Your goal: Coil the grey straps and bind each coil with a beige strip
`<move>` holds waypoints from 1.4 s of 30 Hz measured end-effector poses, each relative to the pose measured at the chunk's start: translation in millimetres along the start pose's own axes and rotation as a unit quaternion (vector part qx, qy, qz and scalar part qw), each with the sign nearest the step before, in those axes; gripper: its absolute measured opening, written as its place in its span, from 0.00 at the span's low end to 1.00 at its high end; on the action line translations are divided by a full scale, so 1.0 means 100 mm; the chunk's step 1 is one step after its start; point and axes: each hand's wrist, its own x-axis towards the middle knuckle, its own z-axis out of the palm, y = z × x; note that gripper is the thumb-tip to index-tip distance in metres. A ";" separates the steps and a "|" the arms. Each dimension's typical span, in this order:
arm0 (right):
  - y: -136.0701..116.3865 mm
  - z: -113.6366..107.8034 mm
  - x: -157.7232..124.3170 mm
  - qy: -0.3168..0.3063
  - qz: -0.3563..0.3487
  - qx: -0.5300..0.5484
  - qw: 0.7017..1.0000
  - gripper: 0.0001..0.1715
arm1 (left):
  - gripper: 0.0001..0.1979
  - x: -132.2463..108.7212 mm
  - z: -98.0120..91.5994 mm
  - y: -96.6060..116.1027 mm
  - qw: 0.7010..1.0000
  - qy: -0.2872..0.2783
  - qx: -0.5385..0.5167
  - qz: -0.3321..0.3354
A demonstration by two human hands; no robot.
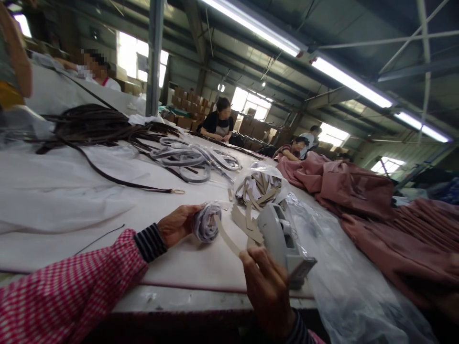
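Note:
My left hand (177, 223) is closed round a rolled-up bundle of grey-white strap (207, 221) just above the white table (71, 191). A beige strip (226, 240) runs from that bundle to my right hand (267, 286), whose fingers pinch its end near the table's front edge. Right behind my right hand stands a grey tape dispenser (281, 239) with more beige strips (247, 222) lying against it.
A clear plastic bag of beige strips (260, 186) lies beyond the dispenser. Grey straps (193, 160) and dark brown straps (93, 126) are piled further back. Pink fabric (376, 215) covers the right side. Several other people (219, 122) sit at the far end.

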 end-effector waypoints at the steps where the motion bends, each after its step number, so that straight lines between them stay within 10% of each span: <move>1: 0.00 -0.01 0.01 -0.003 -0.023 -0.011 1.000 0.18 | 0.08 -0.01 0.01 0.00 1.000 -0.003 0.003 -0.003; 17: -0.02 -0.08 0.20 -0.042 -0.170 -0.073 0.982 0.15 | 0.14 -0.08 0.00 0.09 0.998 0.012 0.052 -0.015; 42: -0.03 0.21 0.32 -0.009 -0.154 -0.071 0.986 0.11 | 0.22 -0.16 0.07 0.03 0.996 -0.004 0.089 0.004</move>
